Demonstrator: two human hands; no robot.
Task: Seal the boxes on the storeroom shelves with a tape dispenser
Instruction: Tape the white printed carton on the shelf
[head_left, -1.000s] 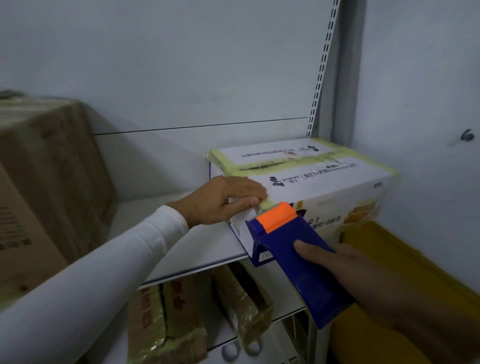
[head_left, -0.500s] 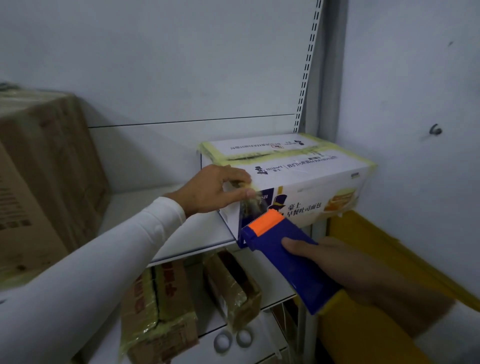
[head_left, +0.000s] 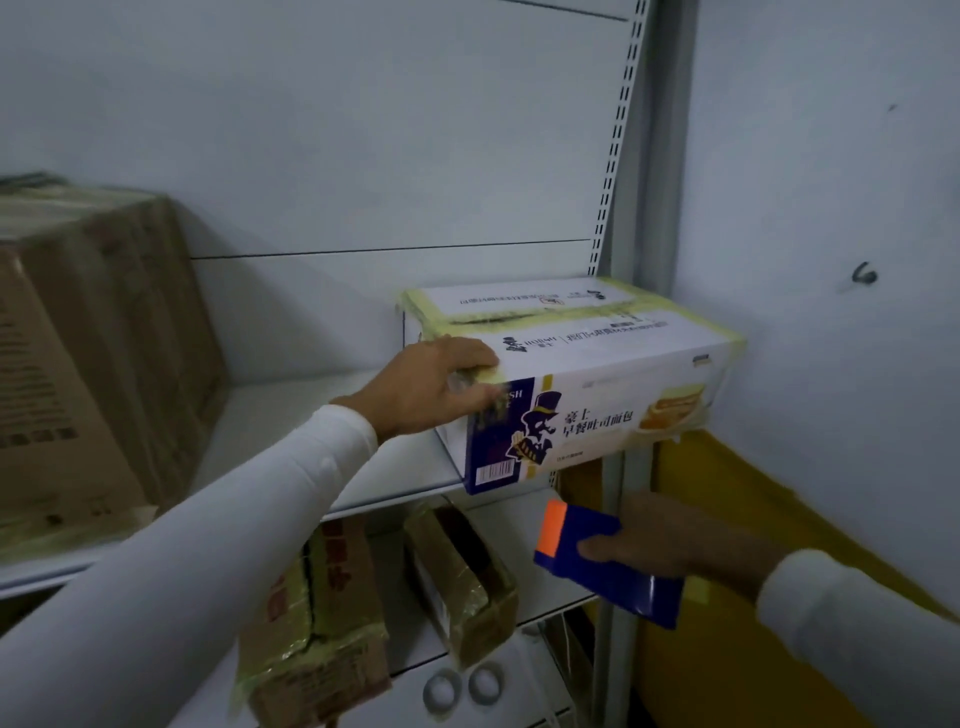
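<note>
The white printed box is found on the upper shelf, at its right end beside the slotted upright, its front overhanging the shelf edge. Yellowish tape is seen along the top seam and down both ends, so this box is judged sealed or very nearly so. The left hand is laid over the near left corner, fingers on top and thumb against the front face, pressing the tape end flat. The blue tape dispenser with its orange end is gripped in the right hand, thumb across its face, below the box and clear of it.

On the lower shelf, 2 brown cartons are noted with tape already on them. A large brown carton at the left of the upper shelf is noted; whether its top seam is taped cannot be told. Remaining work is judged to be any unsealed boxes elsewhere.
</note>
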